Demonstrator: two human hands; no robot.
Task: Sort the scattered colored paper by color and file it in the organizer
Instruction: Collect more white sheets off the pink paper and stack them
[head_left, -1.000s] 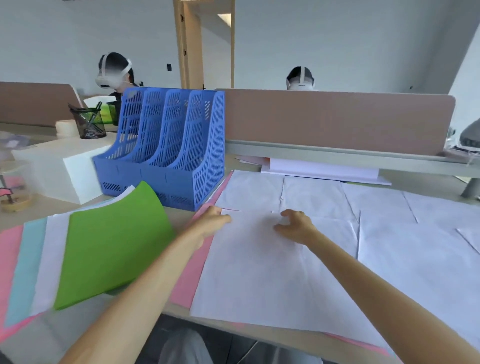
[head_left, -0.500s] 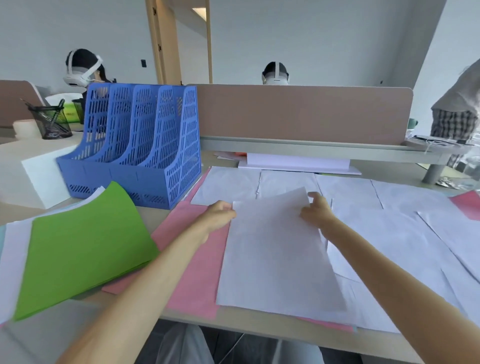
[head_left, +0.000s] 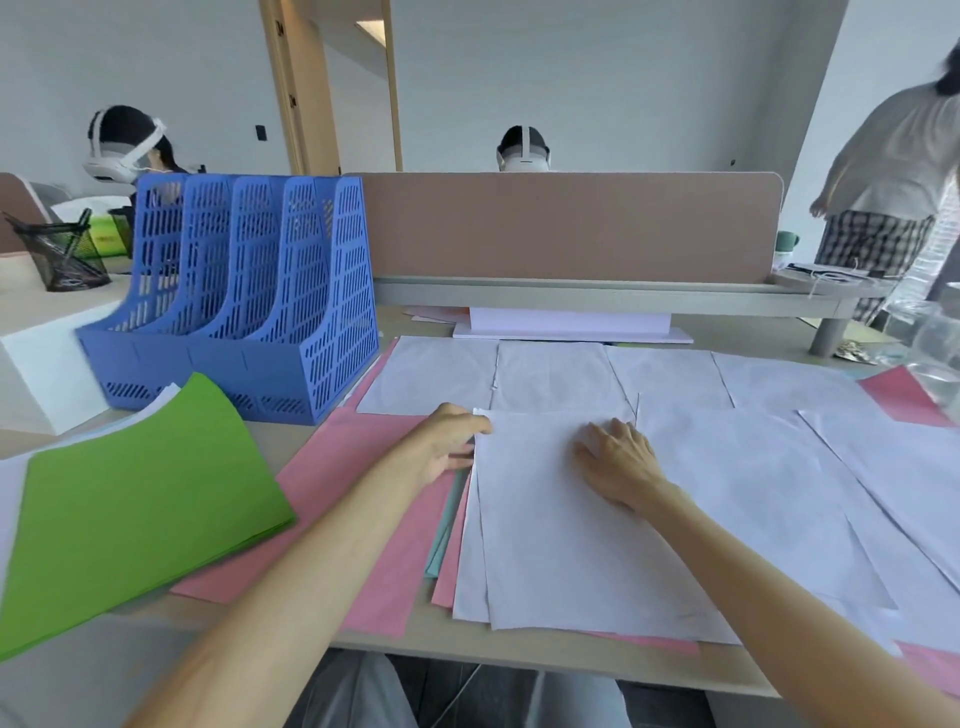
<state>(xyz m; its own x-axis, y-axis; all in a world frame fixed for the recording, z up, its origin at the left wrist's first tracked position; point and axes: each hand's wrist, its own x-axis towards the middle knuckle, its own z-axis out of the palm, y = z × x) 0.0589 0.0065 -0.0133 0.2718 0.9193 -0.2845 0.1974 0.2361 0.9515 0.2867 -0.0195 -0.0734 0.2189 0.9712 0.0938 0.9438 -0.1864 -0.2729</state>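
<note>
A stack of white sheets (head_left: 571, 545) lies in front of me on the desk. My left hand (head_left: 447, 441) pinches its top left corner, thumb on top. My right hand (head_left: 618, 462) rests flat on the top sheet with fingers spread. Pink sheets (head_left: 353, 467) and a thin teal sheet (head_left: 441, 540) stick out from under the stack's left side. A pile of green sheets (head_left: 140, 504) curls up at the left, over white paper. The blue four-slot organizer (head_left: 249, 312) stands behind it, and its slots look empty. More white sheets (head_left: 753, 467) cover the desk to the right.
A white box (head_left: 47, 364) and a mesh pen holder (head_left: 62, 260) sit left of the organizer. A brown divider (head_left: 571, 228) closes the back, with a white paper ream (head_left: 566, 325) under it. A clear container (head_left: 935, 353) stands far right, over pink paper (head_left: 904, 395). A person stands at the right.
Half a second ago both hands held a white sheet by its top corners. It now lies flat on the stack, with my right hand moved onto its surface.
</note>
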